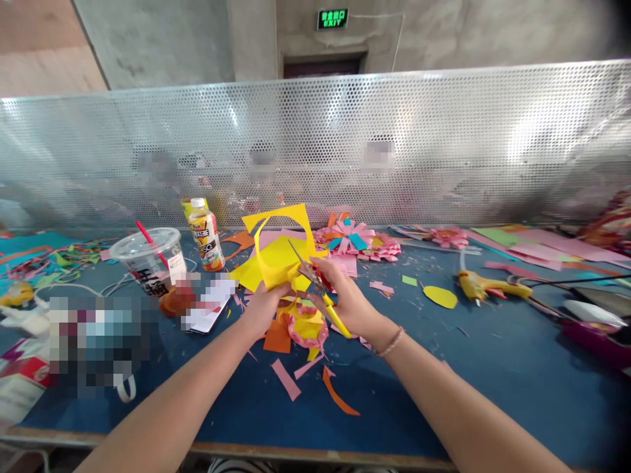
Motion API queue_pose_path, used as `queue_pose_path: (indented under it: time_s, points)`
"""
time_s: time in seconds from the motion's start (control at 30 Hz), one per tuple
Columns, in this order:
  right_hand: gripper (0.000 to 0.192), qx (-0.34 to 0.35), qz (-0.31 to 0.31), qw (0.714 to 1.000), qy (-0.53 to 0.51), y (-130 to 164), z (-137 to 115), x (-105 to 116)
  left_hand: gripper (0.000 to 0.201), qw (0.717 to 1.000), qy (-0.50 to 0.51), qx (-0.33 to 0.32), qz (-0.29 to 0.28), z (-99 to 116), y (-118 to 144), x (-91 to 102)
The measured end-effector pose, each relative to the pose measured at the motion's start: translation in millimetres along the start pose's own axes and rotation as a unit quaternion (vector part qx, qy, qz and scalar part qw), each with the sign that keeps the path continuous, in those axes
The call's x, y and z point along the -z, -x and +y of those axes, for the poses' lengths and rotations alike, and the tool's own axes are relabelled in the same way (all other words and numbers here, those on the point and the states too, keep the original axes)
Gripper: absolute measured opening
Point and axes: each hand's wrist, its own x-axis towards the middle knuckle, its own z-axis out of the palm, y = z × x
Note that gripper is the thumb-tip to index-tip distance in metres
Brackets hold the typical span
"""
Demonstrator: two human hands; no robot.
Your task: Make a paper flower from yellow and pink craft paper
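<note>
My left hand (269, 305) is closed on a yellow paper sheet (288, 211), which stands up from the fingers with a large rounded hole cut in it. In my right hand (348, 295) is a pair of scissors (336, 320) with yellow and red handles. Their blades point up and left, close beside the lower right of the sheet; whether they touch it I cannot tell. More yellow paper (276, 253) lies behind the hands. Below them sits a pink-rimmed paper flower (308, 328) with a yellow middle, partly covered.
Pink paper flowers (350, 236) lie before the perforated metal screen (315, 157). A yellow glue gun (476, 286) is at right. On the left stand a drink bottle (204, 236) and a plastic cup (152, 263) with a red straw. Paper scraps (286, 380) litter the blue table (394, 407).
</note>
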Motion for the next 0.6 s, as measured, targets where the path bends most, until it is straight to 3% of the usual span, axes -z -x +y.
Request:
queue_pose_path:
  time_s: [0.4, 0.6]
  points:
    - [0.060, 0.014, -0.014, 0.997, 0.081, 2.0, 2.3, 0.7, 0.039, 0.999, 0.028, -0.005, -0.024, -2.3, -1.6, 1.6]
    - [0.067, 0.051, -0.019, 0.989, 0.139, 2.9, 3.8, 2.5, 0.033, 0.998, 0.061, 0.005, -0.004, 3.6, 0.4, -0.3]
